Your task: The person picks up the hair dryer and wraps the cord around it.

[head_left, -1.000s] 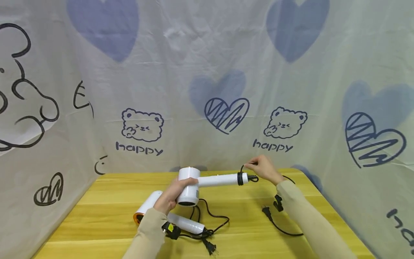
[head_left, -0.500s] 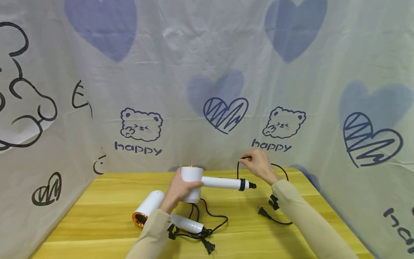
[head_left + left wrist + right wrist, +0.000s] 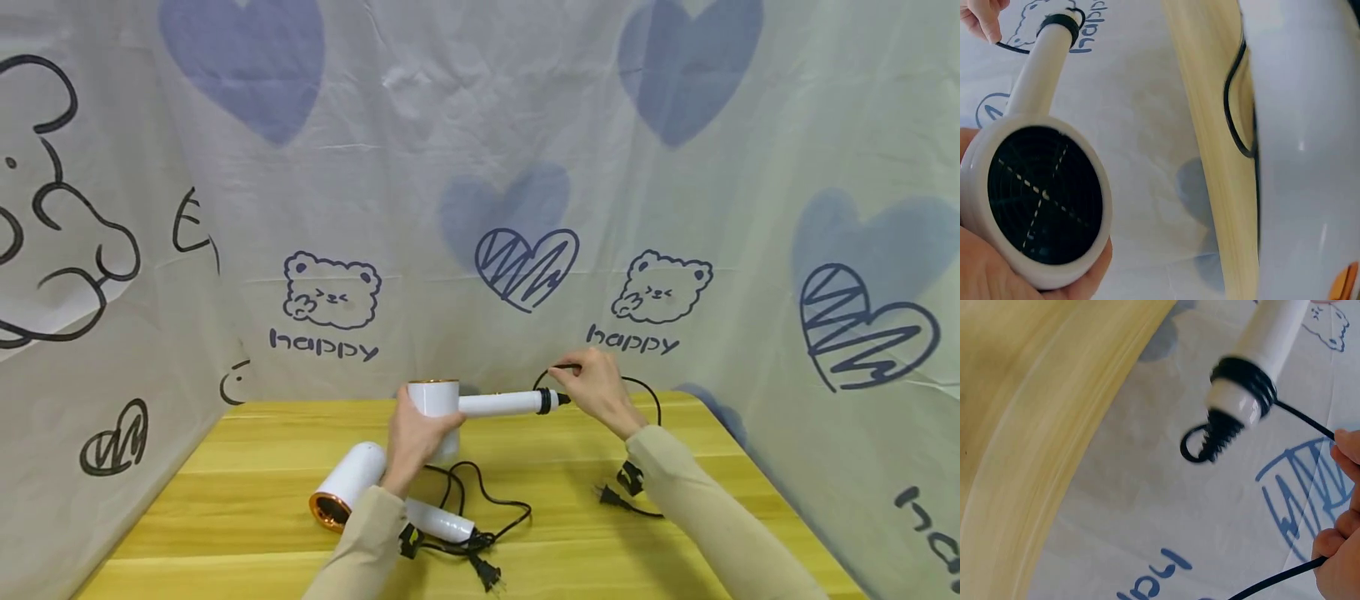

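My left hand (image 3: 411, 437) grips the barrel of a white hair dryer (image 3: 433, 400) above the table, its handle pointing right. In the left wrist view, the dryer's round black grille (image 3: 1045, 195) faces the camera. Black cord coils (image 3: 1244, 381) wrap the handle near its end, beside a ribbed cord sleeve (image 3: 1222, 434). Right of the handle end, my right hand (image 3: 597, 385) pinches the cord (image 3: 1304, 415) between thumb and fingertips. From this hand the cord loops down past the wrist toward a black two-pin plug (image 3: 611, 497) low over the table.
A second white hair dryer (image 3: 356, 475) with a copper-coloured rim lies on the wooden table (image 3: 225, 483), partly behind my left forearm. Its black cord (image 3: 510, 503) is bundled near the handle, with a plug (image 3: 487, 573) toward the front. A printed cloth (image 3: 420, 317) hangs behind.
My left hand has turned the hair dryer, and its handle end has shifted left and up. My right hand has moved slightly left with the cord. The second dryer stays put.
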The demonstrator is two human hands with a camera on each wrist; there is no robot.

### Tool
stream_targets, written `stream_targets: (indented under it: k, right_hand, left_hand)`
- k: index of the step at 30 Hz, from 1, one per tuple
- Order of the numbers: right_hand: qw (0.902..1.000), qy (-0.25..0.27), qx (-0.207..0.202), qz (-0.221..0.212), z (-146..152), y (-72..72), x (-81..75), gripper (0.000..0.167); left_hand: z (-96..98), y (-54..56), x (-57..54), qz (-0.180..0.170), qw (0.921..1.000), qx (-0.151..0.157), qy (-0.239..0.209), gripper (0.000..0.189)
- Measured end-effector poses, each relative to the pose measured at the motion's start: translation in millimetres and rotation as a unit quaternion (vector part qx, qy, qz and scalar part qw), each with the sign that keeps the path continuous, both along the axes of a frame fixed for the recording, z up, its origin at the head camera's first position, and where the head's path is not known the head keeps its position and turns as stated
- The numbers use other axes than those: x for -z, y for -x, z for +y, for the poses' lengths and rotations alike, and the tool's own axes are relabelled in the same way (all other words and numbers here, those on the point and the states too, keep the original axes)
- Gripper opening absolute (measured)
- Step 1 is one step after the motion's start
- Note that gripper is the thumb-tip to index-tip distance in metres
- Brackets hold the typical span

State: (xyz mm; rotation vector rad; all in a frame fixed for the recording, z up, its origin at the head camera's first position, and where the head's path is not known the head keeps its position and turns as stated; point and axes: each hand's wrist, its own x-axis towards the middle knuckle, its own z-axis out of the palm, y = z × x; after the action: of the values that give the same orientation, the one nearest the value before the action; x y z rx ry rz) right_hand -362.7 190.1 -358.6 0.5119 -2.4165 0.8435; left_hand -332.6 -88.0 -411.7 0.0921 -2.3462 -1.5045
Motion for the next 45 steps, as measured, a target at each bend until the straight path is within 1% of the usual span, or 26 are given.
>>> stream_targets:
  k: [4, 8, 12, 15, 17, 19, 23, 25, 28, 30, 31, 33, 34, 36, 40, 42, 45]
  right_hand:
    - [0.9998, 0.013, -0.003, 0.017, -4.6, -4.3, 4.1, 0.012]
    - [0.9994, 0.016, -0.009, 0.029, -7.7, -7.3, 9.2, 0.015]
    - [0.9991, 0.015, -0.025, 0.031, -10.9, -10.6, 13.9, 0.019]
    - [0.9988, 0.004, -0.037, 0.032, -12.6, -12.0, 18.0, 0.021]
    - [0.9983, -0.017, -0.045, 0.035, -12.5, -12.5, 21.0, 0.023]
    - [0.9972, -0.041, -0.05, 0.036, -12.0, -13.1, 23.9, 0.024]
    - [0.9948, -0.071, -0.058, 0.045, -10.6, -14.9, 27.4, 0.028]
    - [0.9938, -0.076, -0.066, 0.047, -9.8, -16.5, 27.4, 0.029]
    - [0.9916, -0.087, -0.082, 0.048, -7.6, -18.9, 27.1, 0.032]
    - [0.9902, -0.096, -0.09, 0.046, -5.4, -20.1, 26.7, 0.034]
    - [0.9899, -0.099, -0.092, 0.044, -4.0, -20.5, 26.5, 0.034]
    - [0.9898, -0.101, -0.092, 0.04, -1.8, -20.2, 25.9, 0.035]
    - [0.9901, -0.1, -0.092, 0.036, -0.7, -19.6, 25.9, 0.035]
    - [0.9915, -0.093, -0.089, 0.018, 1.0, -19.1, 25.8, 0.035]
    - [0.9936, -0.049, -0.093, -0.041, 5.7, -19.5, 27.2, 0.034]
    - [0.9927, -0.021, -0.096, -0.069, 7.2, -18.8, 28.1, 0.033]
    - [0.9891, 0.012, -0.109, -0.098, 8.0, -14.2, 29.6, 0.032]
  left_hand:
    - [0.7, -1.1, -1.9, 0.009, 0.9996, -0.025, -0.008, 0.089]
    - [1.7, -1.4, -4.3, 0.02, 0.9977, -0.055, -0.034, 0.092]
    - [2.6, -1.5, -3.9, 0.026, 0.9942, -0.074, -0.074, 0.096]
    - [2.4, -0.8, -2.2, 0.026, 0.9891, -0.077, -0.123, 0.096]
    - [2.6, 0.5, -0.9, 0.021, 0.9841, -0.077, -0.159, 0.095]
    - [2.7, 1.9, -0.5, 0.016, 0.9772, -0.074, -0.199, 0.094]
    - [3.2, 4.9, -2.0, 0.002, 0.9647, -0.066, -0.255, 0.092]
    - [3.0, 6.5, -3.0, -0.001, 0.9563, -0.061, -0.286, 0.09]
    - [1.3, 8.5, -2.8, -0.013, 0.9412, -0.058, -0.332, 0.084]
    - [-0.1, 9.4, -2.3, -0.02, 0.9324, -0.059, -0.356, 0.081]
    - [-0.5, 9.6, -1.9, -0.026, 0.9297, -0.06, -0.363, 0.08]
    - [-0.7, 10.1, -1.3, -0.034, 0.9276, -0.058, -0.368, 0.077]
    - [-0.5, 10.1, -1.2, -0.038, 0.9262, -0.058, -0.371, 0.077]
    - [-0.3, 9.6, -1.6, -0.047, 0.9208, -0.056, -0.383, 0.077]
    - [-0.4, 8.9, -3.0, -0.057, 0.9112, -0.055, -0.404, 0.078]
    - [-0.7, 8.7, -3.1, -0.059, 0.9084, -0.053, -0.41, 0.079]
    - [-0.6, 8.5, -1.9, -0.064, 0.9032, -0.047, -0.422, 0.077]
